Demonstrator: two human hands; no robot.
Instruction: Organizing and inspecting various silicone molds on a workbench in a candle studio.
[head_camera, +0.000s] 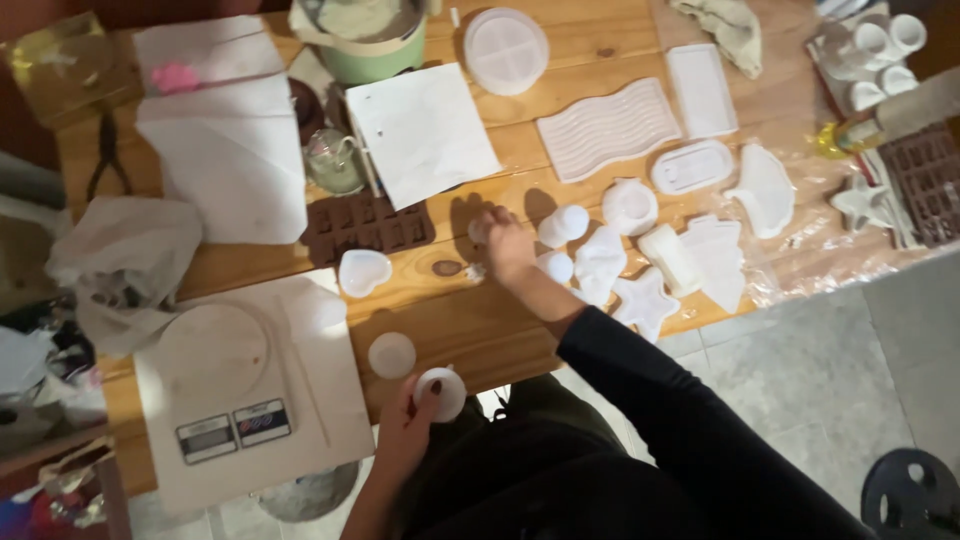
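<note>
**Small white moulds in both hands at the desk edge**

Left hand (408, 425) closed round a small round white mould (441, 393), thumb on its rim, held just off the near edge of the wooden desk (470, 330). Right hand (507, 245) reaching out, fingertips pinched on a tiny white piece (479, 231), too small to identify. Probably light, soft and rubbery, slightly slick; best gripped by the rim, not squeezed. Nearby: heart mould (362, 272), star mould (643, 300), wavy tray (608, 128), all matte white. Brown grid mould (365, 224) behind. Flat scale (233, 430) at left.
</note>
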